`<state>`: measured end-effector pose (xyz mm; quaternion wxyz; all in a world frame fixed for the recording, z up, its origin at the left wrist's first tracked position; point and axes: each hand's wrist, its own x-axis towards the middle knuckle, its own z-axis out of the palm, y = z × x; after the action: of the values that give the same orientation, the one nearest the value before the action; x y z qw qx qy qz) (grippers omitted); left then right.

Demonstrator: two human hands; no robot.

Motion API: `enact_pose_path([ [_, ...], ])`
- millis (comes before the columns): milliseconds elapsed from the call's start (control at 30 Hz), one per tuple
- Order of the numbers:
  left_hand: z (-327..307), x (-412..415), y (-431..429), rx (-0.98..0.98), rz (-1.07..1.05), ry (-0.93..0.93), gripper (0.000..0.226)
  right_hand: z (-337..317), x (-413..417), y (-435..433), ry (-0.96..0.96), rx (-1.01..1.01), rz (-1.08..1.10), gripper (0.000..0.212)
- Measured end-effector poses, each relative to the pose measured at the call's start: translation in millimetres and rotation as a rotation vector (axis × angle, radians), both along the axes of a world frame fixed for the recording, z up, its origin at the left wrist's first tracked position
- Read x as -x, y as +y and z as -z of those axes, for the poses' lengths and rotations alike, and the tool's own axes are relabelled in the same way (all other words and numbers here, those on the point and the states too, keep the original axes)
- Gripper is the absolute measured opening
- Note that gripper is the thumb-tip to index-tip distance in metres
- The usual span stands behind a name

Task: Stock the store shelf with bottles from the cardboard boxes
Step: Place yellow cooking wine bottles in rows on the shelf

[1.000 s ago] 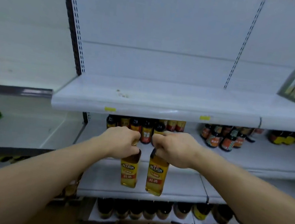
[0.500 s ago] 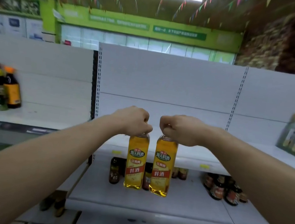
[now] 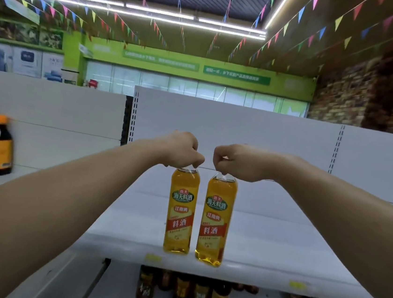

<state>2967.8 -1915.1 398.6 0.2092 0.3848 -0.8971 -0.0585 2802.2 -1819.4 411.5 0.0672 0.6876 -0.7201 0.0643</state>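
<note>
A shop: white metal shelves (image 3: 265,242) with price tags (image 3: 297,284), rows of sauce bottles (image 3: 200,296) below, bunting (image 3: 88,16) overhead, green signs (image 3: 237,74) far off

Only one view is given, worn at head height and pointed straight ahead at the white shelf (image 3: 265,242), tipped up enough that the ceiling bunting (image 3: 155,29) and far green wall (image 3: 201,58) are taken in too. It's shot wide-angle, so edges get bent. The forearms (image 3: 63,195) are framed close from the lower corners, with the left hand (image 3: 183,152), right hand (image 3: 238,162) and their yellow bottles (image 3: 181,210) centred.
</note>
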Motion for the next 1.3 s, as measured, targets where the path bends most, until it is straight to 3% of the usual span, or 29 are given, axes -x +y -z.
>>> enact_pose_path([
  [733, 19.1, 2.4, -291.9, -0.019, -0.001, -0.025, 0.020, 16.6, 3.2, -292.6, 0.033, -0.121, 0.036, 0.020],
  [1300, 48.4, 1.9, -391.3, -0.032, -0.044, -0.032, 0.017, 36.1, -6.5, -404.4, 0.033, -0.104, -0.020, 0.026],
])
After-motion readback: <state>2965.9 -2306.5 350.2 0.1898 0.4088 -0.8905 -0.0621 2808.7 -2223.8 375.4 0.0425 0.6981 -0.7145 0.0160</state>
